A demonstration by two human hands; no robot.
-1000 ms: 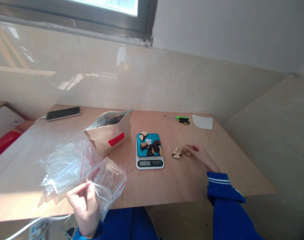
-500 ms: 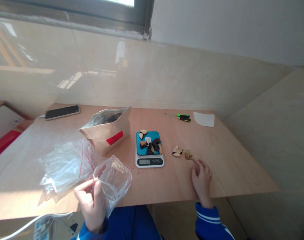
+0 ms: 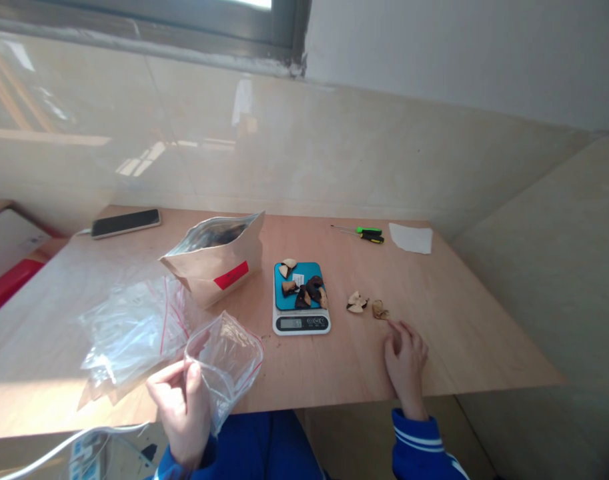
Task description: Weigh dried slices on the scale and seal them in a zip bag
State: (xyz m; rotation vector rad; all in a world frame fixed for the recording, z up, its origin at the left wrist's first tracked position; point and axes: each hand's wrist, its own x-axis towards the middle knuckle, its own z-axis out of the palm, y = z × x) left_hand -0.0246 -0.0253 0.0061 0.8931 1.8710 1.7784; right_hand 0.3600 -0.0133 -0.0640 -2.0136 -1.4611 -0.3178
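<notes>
Right hand (image 3: 407,357), five o'clock from dried piece (image 3: 379,309): contact unclear. Scale display (image 3: 291,323): digits unreadable. Window (image 3: 224,20), eleven o'clock: cut by top edge.

Daylight shows through the grey-framed window (image 3: 209,30) beyond the table's far edge, its visible pane blown out to white. The light brown wooden table (image 3: 334,373) is brightest towards its left end, a warm sunlit strip lying across the near left corner; the right end is duller. Pale reflections streak the glossy beige tiled wall (image 3: 304,160). Glare whitens the heap of clear plastic bags (image 3: 129,327). Wide-angle stretching pulls the table's near right corner outward.
</notes>
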